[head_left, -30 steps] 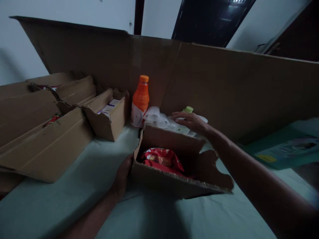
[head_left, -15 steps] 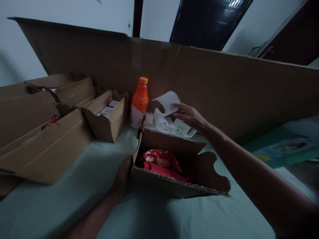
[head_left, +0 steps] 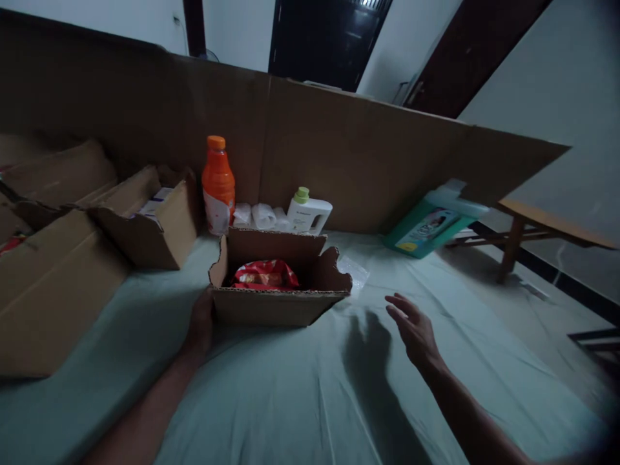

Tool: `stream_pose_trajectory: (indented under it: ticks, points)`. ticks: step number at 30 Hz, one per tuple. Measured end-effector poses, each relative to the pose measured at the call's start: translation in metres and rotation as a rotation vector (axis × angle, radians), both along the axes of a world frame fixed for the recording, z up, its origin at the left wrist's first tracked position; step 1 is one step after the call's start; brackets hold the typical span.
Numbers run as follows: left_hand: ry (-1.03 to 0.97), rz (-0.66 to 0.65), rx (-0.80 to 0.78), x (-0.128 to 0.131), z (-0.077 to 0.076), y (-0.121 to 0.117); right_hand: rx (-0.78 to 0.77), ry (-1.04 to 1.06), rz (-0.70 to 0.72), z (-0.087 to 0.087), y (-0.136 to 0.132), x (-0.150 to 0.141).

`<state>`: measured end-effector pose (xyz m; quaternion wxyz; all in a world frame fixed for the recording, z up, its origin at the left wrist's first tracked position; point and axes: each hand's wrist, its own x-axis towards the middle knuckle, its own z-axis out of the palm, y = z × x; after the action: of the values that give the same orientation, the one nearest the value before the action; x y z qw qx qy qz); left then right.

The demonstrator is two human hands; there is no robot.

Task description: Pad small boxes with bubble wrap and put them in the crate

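My left hand (head_left: pixel 199 321) holds the left end of an open cardboard box (head_left: pixel 271 309), its fingers partly hidden behind that end. Inside the box lies a shiny red packet (head_left: pixel 266 274). To the right of the box, my right hand (head_left: pixel 411 328) hovers above the cloth with fingers apart and nothing in them. A crumpled piece of clear plastic wrap (head_left: pixel 356 274) lies just beside the box's right end.
Behind the box stand an orange bottle (head_left: pixel 219 187), white rolls (head_left: pixel 264 216) and a white bottle with a green cap (head_left: pixel 309 213). A tilted green jug (head_left: pixel 426 223) is at the right. More cardboard boxes (head_left: pixel 62 278) fill the left; a tall cardboard panel (head_left: pixel 339 148) runs behind.
My right hand has let go of the white sheet and moved right and towards me. The view has swung right. My left hand stays at the box.
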<state>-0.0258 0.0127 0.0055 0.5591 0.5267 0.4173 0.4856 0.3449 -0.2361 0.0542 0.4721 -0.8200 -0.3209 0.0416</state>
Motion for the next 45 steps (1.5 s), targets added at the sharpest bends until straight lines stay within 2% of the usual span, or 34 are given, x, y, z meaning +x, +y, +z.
stream_pose_trajectory:
  ticks: [3,5,7,9,12,15,19,26,29,32,35,37,42,45]
  points:
    - [0.036,0.025,0.046,-0.004,0.004,-0.001,-0.059,0.019,0.216,-0.002,-0.002,-0.043]
    - [0.064,0.032,0.094,-0.009,0.008,-0.004,-0.067,0.007,0.387,-0.002,0.012,-0.074]
    - [0.097,0.031,0.158,-0.015,0.013,-0.007,-0.040,-0.035,0.494,-0.001,0.032,-0.099]
    - [0.134,0.025,0.229,-0.019,0.016,-0.009,-0.015,-0.096,0.523,0.000,0.051,-0.116]
    - [0.209,0.011,0.289,-0.022,0.014,-0.008,-0.003,-0.185,0.485,0.002,0.071,-0.127]
    - [0.254,-0.002,0.252,-0.021,0.006,-0.004,-0.011,-0.171,0.450,0.003,0.079,-0.128]
    - [0.210,-0.038,0.229,-0.020,0.001,-0.001,-0.017,-0.151,0.423,0.001,0.083,-0.126]
    - [0.072,-0.202,0.241,-0.016,0.006,-0.008,0.024,-0.193,0.332,-0.015,0.093,-0.124]
    - [0.026,-0.319,0.232,-0.013,0.007,-0.010,0.063,-0.186,0.300,-0.025,0.097,-0.121]
    - [-0.024,-0.386,0.197,-0.011,0.005,-0.009,0.093,-0.171,0.314,-0.028,0.094,-0.113]
    - [-0.019,-0.366,0.156,-0.011,0.001,-0.007,0.081,-0.239,0.304,-0.024,0.079,-0.098]
    - [0.002,-0.331,0.130,-0.012,0.000,-0.007,0.004,-0.331,0.308,-0.021,0.066,-0.086]
    - [0.010,-0.224,0.108,-0.012,0.001,-0.006,-0.410,-0.533,0.421,-0.026,0.046,-0.073]
    - [0.038,-0.231,0.124,-0.013,0.003,-0.005,-0.516,-0.596,0.421,-0.029,0.041,-0.076]
